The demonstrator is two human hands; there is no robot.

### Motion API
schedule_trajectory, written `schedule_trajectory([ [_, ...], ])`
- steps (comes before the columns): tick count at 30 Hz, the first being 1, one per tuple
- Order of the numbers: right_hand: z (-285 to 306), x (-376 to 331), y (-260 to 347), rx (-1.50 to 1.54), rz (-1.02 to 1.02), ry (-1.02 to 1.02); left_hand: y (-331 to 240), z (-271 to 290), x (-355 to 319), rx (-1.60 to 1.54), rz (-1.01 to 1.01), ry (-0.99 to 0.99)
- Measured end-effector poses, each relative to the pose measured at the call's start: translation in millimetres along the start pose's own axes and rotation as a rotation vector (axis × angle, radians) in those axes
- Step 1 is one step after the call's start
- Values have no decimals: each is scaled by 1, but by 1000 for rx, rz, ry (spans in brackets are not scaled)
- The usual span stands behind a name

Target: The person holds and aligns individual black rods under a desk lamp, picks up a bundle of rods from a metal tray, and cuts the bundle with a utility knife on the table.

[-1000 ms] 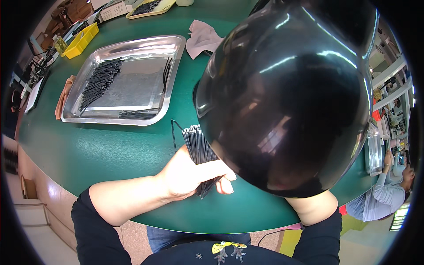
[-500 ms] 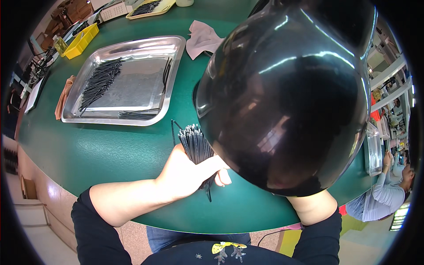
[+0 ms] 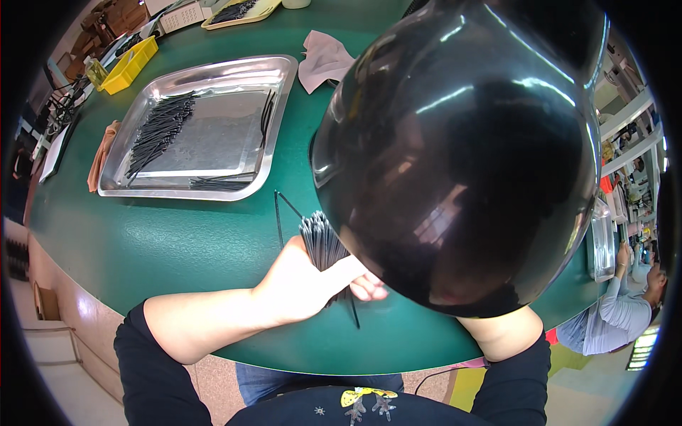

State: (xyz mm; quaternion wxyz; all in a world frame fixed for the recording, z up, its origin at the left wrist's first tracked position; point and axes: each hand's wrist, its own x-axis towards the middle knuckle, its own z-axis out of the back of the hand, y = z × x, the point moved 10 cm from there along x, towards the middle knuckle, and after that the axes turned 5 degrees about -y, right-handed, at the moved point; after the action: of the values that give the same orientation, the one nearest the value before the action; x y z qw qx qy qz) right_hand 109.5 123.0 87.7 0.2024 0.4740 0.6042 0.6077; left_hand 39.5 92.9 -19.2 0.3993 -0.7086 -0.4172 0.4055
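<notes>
Strands (image 3: 323, 243) are clasped by the left grip (image 3: 302, 285) over the counter (image 3: 177, 252); the right grip is hidden behind the black dome (image 3: 455, 163), so its state cannot be told. Single strands could be shed — one is seen jutting below — if pressure is slackened unevenly.

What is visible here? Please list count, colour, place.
Strand bundle: 1, black, centre
Loose strands: 1-2, black, near bundle
Dome: 1, glossy black, right
Metal tray: 1, silver, left
Tray strands: many, black, inside
Cloth: 1, greyish pink, right of tray
Fabric: 1, brown, left of tray
Bin: 1, yellow, far left
Bottle: 1, yellowish, beside bin
Shallow tray: 1, pale yellow, far edge
Vented box: 1, white, far edge
Second metal tray: 1, silver, far right
Table: 1, green, centre
Co-worker: at least 1, pale top, right
Clutter: uncountable, mixed, rim
Left hand: 1, bare, around bundle
Right forearm: 1, bare, hand hidden by dome
</notes>
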Motion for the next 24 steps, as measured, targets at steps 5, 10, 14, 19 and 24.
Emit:
schedule_trajectory([
  [5, -3, -2, 1, -539, 25, -12, -2, 4, -5, 184, 28, -75],
  [10, 7, -18, 8, -855, 198, 25, -7, 10, -6, 136, 13, -154],
  [14, 7, -18, 6, -872, 178, 27, -28, 7, -8, 175, -136, -148],
  [19, 3, -15, 7, -894, 139, 37, -38, -3, -15, 62, -274, -52],
  [24, 8, -22, -2, -883, 89, 84, -58, -13, -30, 243, -620, 90],
])
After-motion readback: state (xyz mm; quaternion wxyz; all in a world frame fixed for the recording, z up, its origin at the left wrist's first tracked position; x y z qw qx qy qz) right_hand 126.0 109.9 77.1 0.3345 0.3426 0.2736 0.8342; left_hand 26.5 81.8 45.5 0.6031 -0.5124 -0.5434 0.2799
